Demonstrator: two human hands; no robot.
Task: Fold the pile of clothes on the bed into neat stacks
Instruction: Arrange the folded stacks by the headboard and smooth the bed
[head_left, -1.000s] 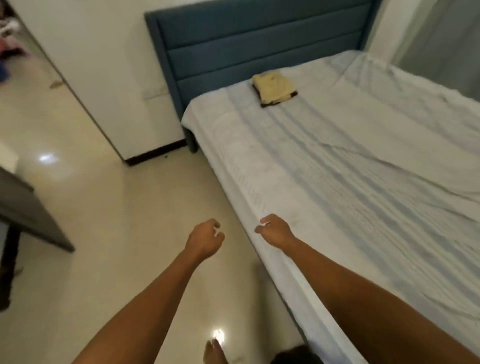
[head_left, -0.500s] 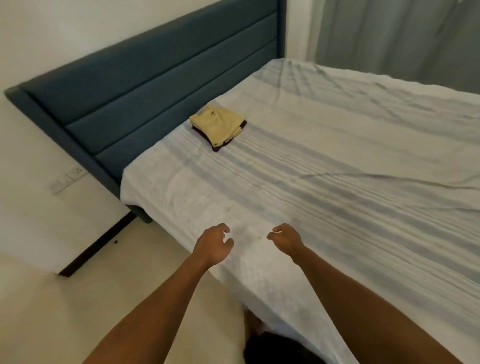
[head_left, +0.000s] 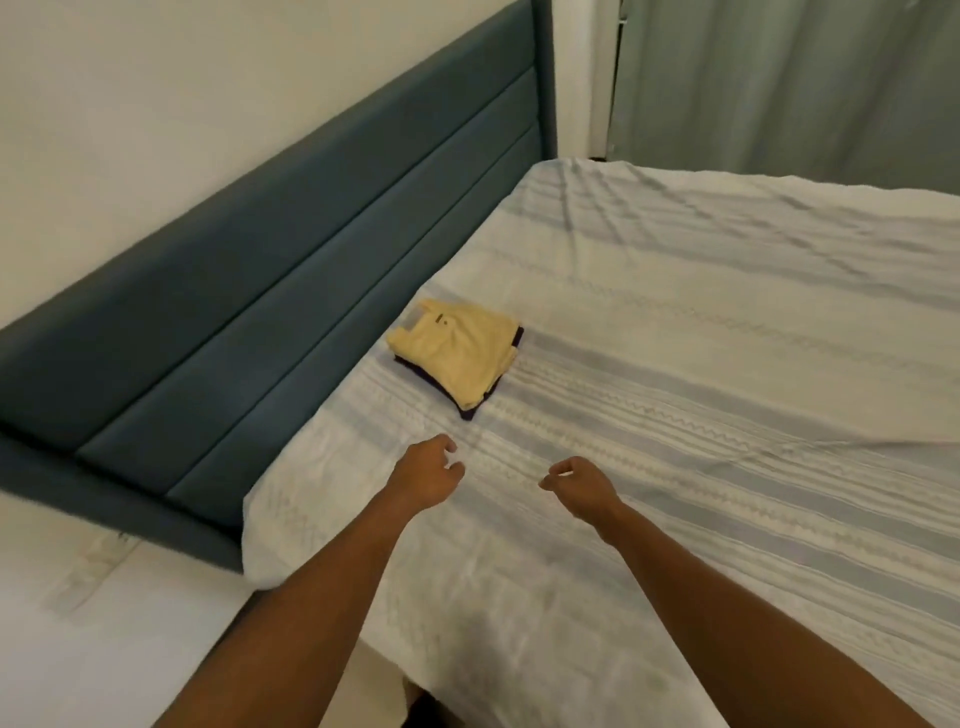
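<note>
Against the frame 0.5 s ago the view sits closer to the head of the bed, and the stack of folded clothes appears nearer the hands and lower in the picture. Its place on the striped sheet is unchanged, just beside the headboard. Both hands are now over the mattress, whereas the left hand was at the bed's edge before. Finger posture is the same as earlier: the left hand's fingers are loosely curled with the thumb apart, holding nothing. The right hand has its fingers bent slackly toward the palm, also holding nothing. Neither hand touches the stack, which lies just beyond the left hand. Whether the hands rest on the sheet or hang above it cannot be told. Writing: 1 small dark mark shows near the collar of the yellow garment, too small to read. Counts: 1 stack with 2 garments distinguishable, the yellow one on top and a dark garment showing at the edges beneath. There are 2 hands, 1 headboard with 3 padded horizontal bands, and 1 grey-green curtain at the far side. Pale floor lies to the left.
</note>
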